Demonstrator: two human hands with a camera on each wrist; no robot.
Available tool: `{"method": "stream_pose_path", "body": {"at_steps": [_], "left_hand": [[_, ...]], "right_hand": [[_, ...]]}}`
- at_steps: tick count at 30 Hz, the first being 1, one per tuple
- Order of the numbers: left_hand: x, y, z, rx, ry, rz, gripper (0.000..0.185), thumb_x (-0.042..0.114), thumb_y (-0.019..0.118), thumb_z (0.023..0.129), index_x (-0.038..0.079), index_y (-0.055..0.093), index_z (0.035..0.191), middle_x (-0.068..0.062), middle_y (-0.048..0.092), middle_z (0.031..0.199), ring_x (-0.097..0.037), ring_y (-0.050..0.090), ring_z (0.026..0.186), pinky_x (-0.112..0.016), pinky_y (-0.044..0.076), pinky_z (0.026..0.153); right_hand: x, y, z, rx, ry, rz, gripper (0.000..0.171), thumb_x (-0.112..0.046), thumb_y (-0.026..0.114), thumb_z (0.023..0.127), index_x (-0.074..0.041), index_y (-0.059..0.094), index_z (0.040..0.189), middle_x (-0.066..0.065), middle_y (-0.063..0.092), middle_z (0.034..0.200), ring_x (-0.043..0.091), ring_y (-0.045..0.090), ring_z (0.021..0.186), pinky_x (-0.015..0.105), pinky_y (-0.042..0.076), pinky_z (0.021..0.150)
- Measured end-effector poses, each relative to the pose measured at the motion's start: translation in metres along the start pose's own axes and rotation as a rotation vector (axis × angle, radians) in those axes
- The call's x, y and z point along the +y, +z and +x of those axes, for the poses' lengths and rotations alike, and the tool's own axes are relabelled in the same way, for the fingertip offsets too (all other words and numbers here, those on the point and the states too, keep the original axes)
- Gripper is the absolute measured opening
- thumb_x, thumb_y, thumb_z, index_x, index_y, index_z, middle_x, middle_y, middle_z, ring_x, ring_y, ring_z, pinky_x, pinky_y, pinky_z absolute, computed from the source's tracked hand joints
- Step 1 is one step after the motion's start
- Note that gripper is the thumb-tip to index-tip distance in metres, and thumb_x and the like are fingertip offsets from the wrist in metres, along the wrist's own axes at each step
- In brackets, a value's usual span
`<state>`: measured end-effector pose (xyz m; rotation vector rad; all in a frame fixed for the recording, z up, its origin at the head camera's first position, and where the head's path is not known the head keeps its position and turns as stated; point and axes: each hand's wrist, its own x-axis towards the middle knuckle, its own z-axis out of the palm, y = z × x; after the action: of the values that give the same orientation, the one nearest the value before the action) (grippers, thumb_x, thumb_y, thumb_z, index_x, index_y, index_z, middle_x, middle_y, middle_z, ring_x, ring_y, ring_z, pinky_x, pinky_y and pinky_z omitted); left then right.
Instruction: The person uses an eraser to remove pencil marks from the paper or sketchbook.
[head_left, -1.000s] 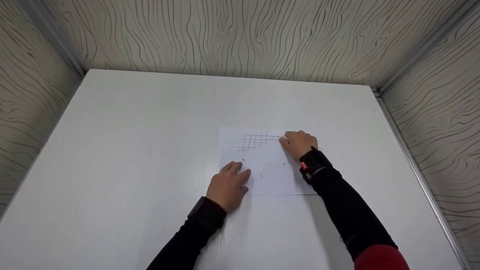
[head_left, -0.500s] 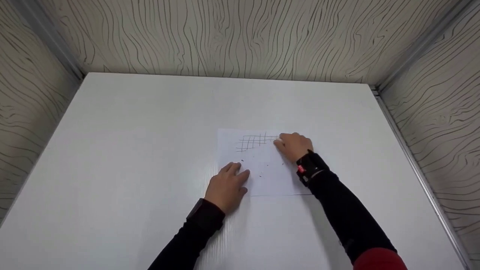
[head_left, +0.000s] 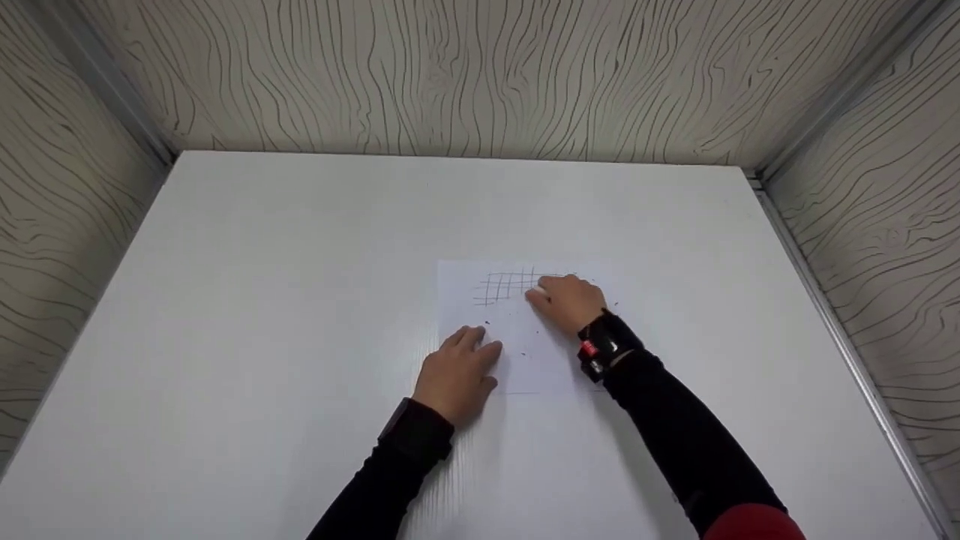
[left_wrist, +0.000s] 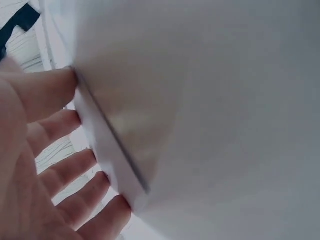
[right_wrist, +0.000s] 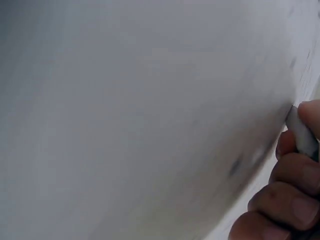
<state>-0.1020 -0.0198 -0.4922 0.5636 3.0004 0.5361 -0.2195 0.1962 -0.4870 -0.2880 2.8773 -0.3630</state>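
Since the earlier frame, the right hand (head_left: 568, 301) has been slid leftward over the pencilled grid (head_left: 504, 286). At the sheet of paper's (head_left: 525, 352) left edge, the left hand (head_left: 457, 373) is laid flat, fingers straight, pressing it down. Further right, a small pale eraser (right_wrist: 301, 134) is pinched in the right hand's curled fingers against the thin, smooth sheet, which lies on the white table (head_left: 262, 300).

one sheet of paper (head_left: 525, 352), one eraser (right_wrist: 301, 134), and two hands are seen on one surface (head_left: 300, 300).
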Motion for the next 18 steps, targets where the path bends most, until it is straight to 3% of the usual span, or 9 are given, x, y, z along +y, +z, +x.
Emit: {"method": "stream_pose_path", "body": {"at_steps": [3,5,8,12,18], "left_hand": [[0.002,-0.001,-0.001,0.003,-0.011,-0.014,0.039,0.019,0.078,0.094,0.017,0.072,0.133,-0.011,0.065,0.147,-0.034,0.059,0.142,-0.051,0.057,0.108],[0.002,0.000,-0.001,0.004,-0.017,-0.011,0.037,0.018,0.078,0.094,0.017,0.072,0.131,-0.012,0.065,0.147,-0.034,0.059,0.142,-0.052,0.057,0.109],[0.003,0.000,-0.002,0.013,-0.017,0.003,0.035,0.017,0.079,0.094,0.015,0.072,0.128,-0.013,0.065,0.147,-0.035,0.059,0.142,-0.052,0.055,0.111],[0.006,0.001,-0.003,0.026,-0.012,0.014,0.036,0.018,0.079,0.094,0.013,0.072,0.129,-0.014,0.065,0.148,-0.035,0.060,0.142,-0.050,0.053,0.114],[0.017,0.008,-0.001,0.010,-0.002,0.100,0.044,0.024,0.076,0.097,0.019,0.068,0.140,-0.009,0.063,0.152,-0.036,0.058,0.144,-0.052,0.053,0.113]], "right_hand": [[0.032,-0.013,-0.009,0.030,0.095,0.000,0.040,-0.035,0.051,0.108,0.000,0.071,0.110,0.023,0.076,0.109,0.041,0.072,0.101,0.056,0.058,0.090],[0.050,-0.020,-0.015,0.060,0.146,-0.027,0.038,-0.033,0.052,0.108,0.001,0.069,0.102,0.021,0.073,0.095,0.037,0.069,0.087,0.049,0.057,0.078],[0.057,-0.024,-0.020,0.106,0.157,-0.042,0.037,-0.031,0.052,0.108,0.000,0.065,0.092,0.014,0.062,0.078,0.027,0.056,0.071,0.038,0.046,0.064],[0.037,-0.015,-0.019,0.103,0.066,-0.023,0.036,-0.034,0.054,0.109,-0.005,0.062,0.087,0.006,0.054,0.071,0.023,0.051,0.068,0.034,0.040,0.062],[-0.003,0.002,-0.018,-0.002,-0.074,-0.031,0.035,-0.038,0.055,0.108,-0.009,0.065,0.091,0.008,0.061,0.076,0.024,0.056,0.073,0.039,0.047,0.069]]}}
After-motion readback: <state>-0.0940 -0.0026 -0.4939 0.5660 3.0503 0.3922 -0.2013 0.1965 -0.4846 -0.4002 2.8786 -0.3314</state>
